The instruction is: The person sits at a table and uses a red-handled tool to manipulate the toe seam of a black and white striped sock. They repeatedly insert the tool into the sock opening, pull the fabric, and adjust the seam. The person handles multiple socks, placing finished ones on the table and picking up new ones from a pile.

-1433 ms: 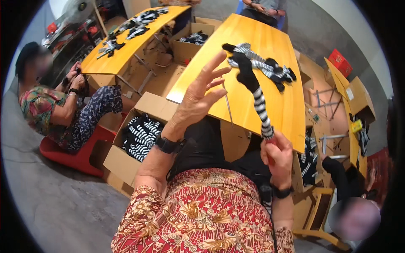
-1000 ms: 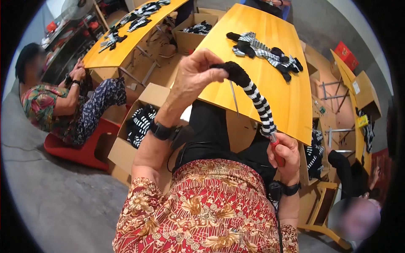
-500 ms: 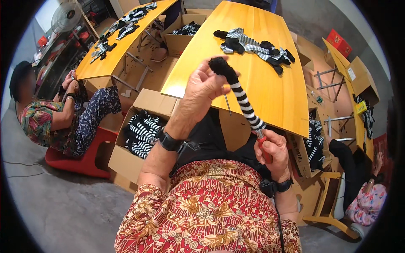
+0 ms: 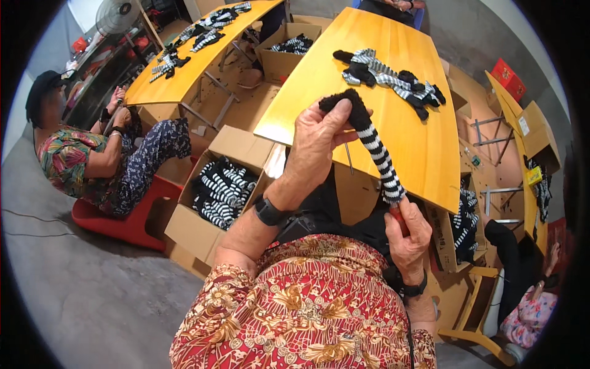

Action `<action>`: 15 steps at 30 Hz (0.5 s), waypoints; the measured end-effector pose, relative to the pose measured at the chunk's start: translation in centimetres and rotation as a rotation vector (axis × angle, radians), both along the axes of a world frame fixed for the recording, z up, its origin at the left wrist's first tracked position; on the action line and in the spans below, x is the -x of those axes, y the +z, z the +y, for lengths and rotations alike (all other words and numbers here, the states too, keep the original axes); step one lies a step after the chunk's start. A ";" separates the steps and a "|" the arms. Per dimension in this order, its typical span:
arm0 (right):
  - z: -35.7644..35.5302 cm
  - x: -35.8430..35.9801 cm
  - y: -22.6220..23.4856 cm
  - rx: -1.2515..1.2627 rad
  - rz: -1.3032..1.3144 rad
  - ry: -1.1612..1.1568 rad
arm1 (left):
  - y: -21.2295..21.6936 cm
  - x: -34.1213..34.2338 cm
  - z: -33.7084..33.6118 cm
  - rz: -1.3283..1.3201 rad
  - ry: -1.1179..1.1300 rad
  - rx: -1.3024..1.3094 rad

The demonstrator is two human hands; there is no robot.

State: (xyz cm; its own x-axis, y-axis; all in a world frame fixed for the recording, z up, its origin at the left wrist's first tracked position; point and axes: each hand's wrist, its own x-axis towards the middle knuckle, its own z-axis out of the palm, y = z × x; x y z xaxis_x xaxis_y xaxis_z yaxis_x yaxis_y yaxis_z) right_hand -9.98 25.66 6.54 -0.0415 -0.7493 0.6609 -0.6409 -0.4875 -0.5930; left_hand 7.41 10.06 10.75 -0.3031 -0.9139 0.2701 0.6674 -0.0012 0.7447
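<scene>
Fingers [image 4: 337,114] of the left hand [image 4: 311,145] pinch the striped sock [image 4: 378,154] by its black end near the table [image 4: 381,37], the right hand [image 4: 410,238] grips a red handle [image 4: 398,219] below, and uneven pulling could snag the knit.

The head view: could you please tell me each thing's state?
Striped knit: held up, black end bent
Left hand: pinching the black end
Red handle: gripped
Right hand: closed around the handle
Left carton: open, knits inside
Right carton: open, knits inside
Far carton: open, knits inside
Fan: unclear whether running
</scene>
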 end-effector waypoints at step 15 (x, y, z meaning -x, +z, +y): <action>-1.3 -0.2 0.0 -0.156 -0.256 -0.028 | 0.2 1.7 -0.7 -0.047 0.068 0.067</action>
State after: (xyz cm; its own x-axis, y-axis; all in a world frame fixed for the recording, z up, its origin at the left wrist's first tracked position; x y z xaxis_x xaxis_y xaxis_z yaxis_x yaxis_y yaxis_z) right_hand -9.73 24.35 6.58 -0.2137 -0.8375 0.5030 -0.4731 -0.3617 -0.8033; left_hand 5.69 9.40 10.93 -0.2542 -0.9134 0.3180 0.6290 0.0937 0.7718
